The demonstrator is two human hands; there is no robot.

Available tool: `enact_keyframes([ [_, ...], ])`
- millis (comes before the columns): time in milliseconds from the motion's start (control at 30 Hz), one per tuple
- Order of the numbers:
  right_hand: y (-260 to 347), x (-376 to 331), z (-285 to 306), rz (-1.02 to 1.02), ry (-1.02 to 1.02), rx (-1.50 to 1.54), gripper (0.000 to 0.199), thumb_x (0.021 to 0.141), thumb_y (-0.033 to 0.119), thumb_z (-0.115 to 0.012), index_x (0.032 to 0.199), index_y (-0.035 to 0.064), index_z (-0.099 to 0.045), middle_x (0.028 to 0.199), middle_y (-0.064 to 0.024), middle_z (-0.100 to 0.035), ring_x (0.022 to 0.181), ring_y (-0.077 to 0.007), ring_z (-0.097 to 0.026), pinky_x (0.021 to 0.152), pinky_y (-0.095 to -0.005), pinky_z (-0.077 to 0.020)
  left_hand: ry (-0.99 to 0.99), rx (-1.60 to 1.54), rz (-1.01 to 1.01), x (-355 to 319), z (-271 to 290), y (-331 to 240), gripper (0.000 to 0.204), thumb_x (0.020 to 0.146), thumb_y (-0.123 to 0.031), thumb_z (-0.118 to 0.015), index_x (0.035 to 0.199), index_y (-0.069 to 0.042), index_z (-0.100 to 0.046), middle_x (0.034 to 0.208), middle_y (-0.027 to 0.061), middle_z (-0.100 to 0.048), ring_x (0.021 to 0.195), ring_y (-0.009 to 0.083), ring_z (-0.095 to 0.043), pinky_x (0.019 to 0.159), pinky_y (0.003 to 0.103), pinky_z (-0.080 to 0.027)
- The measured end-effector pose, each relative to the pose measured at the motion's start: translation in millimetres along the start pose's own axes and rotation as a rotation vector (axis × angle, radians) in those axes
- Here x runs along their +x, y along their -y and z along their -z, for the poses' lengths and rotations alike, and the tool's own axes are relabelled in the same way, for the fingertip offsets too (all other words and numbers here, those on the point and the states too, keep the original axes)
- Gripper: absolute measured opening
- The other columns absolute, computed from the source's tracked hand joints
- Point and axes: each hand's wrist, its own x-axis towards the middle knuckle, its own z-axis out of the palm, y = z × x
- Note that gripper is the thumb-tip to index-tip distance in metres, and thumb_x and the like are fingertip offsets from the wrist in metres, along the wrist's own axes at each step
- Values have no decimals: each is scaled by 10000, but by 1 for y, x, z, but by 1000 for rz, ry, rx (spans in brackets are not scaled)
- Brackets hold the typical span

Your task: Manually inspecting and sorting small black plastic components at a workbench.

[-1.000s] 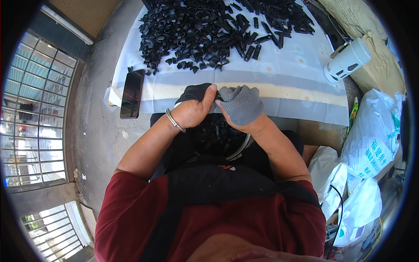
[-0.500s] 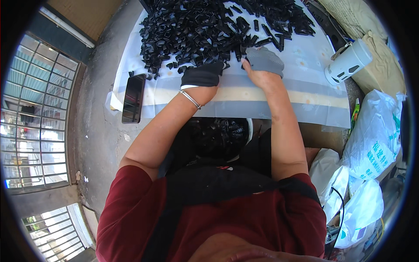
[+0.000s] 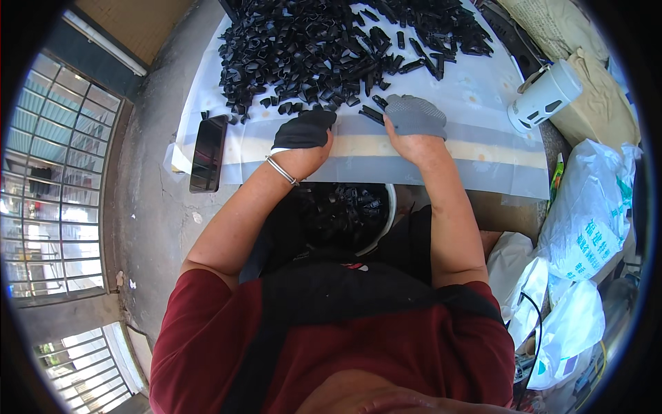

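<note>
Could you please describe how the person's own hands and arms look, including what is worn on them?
The left hand wears a black glove with a white edge, and a silver-coloured bangle circles that wrist. The right hand wears a grey, dotted glove. Both forearms are bare below short, dark red sleeves.

Maroon shirt, apparently black apron, silver bangle, black glove, grey glove

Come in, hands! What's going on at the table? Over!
Left hand near black heap, grip unclear. Right hand at long black pieces, hold unclear. Phone and white bottle off to either side.
</note>
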Motion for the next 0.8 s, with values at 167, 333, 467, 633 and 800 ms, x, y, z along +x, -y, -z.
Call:
enact_keyframes([
  [167, -2, 8, -1, 40, 56, -15, 234, 813, 219, -503, 977, 73, -585, 886, -163, -588, 851, -338, -547, 752, -432, -435, 86, -132, 61, -4, 10, -6, 212, 767, -121, -503, 942, -49, -599, 828, 169, -603, 724, 321, -587, 660, 378, -475],
  [333, -2, 7, 5, 69, 148, -61, 235, 785, 190, -523, 986, 91, -594, 904, -156, -579, 863, -323, -547, 761, -415, -441, 209, -182, 169, -4, 18, -11, 234, 775, -173, -521, 951, -40, -601, 865, 174, -613, 761, 336, -591, 698, 380, -474],
  [467, 2, -2, 9, 89, 36, -61, 155, 754, 183, -537, 838, 78, -614, 826, -148, -593, 832, -311, -574, 717, -415, -462, 216, -212, 172, -8, 17, -10, 232, 782, -191, -526, 941, -40, -604, 865, 171, -613, 763, 335, -591, 700, 381, -473],
  [633, 8, 2, 3, 130, 65, -79, 229, 791, 232, -541, 945, 73, -599, 936, -145, -575, 877, -319, -543, 748, -415, -444, 170, -205, 99, -12, 11, -10, 249, 785, -201, -547, 978, -49, -589, 838, 163, -619, 751, 317, -599, 681, 372, -479],
  [800, 2, -2, 2, 70, 52, -8, 251, 806, 263, -537, 909, 40, -586, 934, -160, -577, 885, -325, -540, 761, -419, -439, 230, -265, 222, -12, 21, -12, 329, 779, -252, -566, 1038, -49, -547, 850, 163, -615, 753, 317, -594, 686, 375, -472],
])
